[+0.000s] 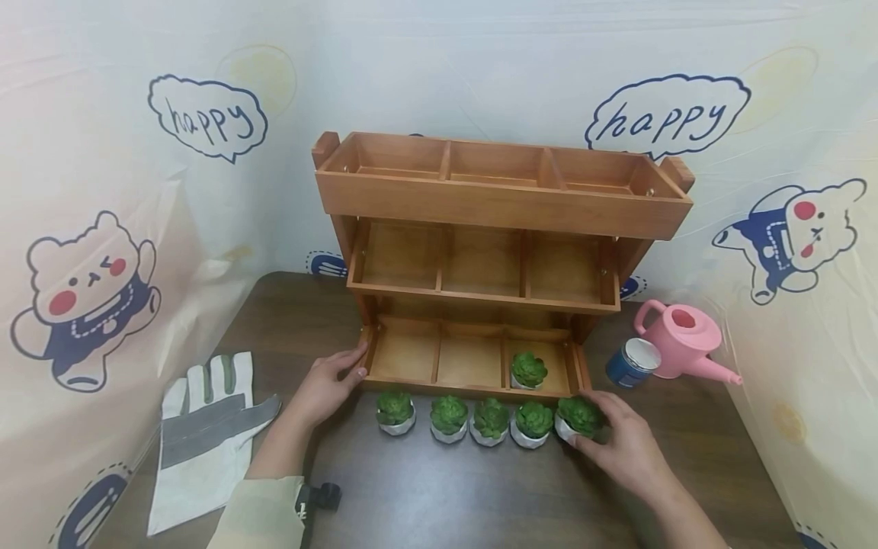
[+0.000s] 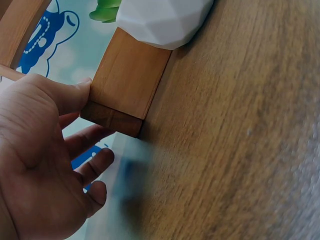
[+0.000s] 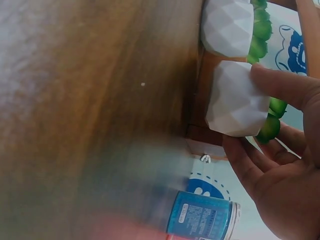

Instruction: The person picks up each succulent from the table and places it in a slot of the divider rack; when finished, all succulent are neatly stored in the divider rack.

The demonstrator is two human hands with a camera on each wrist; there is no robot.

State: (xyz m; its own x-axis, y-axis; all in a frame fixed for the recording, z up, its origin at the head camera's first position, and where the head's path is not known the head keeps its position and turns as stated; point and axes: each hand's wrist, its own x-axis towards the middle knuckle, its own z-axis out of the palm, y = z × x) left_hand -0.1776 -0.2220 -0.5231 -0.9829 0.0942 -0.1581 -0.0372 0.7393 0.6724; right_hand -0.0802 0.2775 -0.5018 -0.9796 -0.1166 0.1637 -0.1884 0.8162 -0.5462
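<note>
A three-tier wooden planter shelf (image 1: 507, 206) stands at the back of the table, each tier split into three compartments. My left hand (image 1: 328, 387) grips the front left corner of its bottom tier, thumb on the front board (image 2: 127, 75) and fingers at the side. In my right hand (image 1: 627, 441) is a potted succulent (image 1: 575, 418), its white faceted pot (image 3: 237, 100) held between thumb and fingers just before the tier's right end. More potted succulents (image 1: 491, 419) line up to its left along the shelf's front. Another succulent (image 1: 528, 370) sits in the bottom right compartment.
Right of the shelf stand a blue can (image 1: 631, 364) with a whitish top and a pink watering can (image 1: 686, 339). A white and grey work glove (image 1: 206, 435) lies at the table's left side. Printed cloth (image 1: 439, 69) hangs behind and at both sides.
</note>
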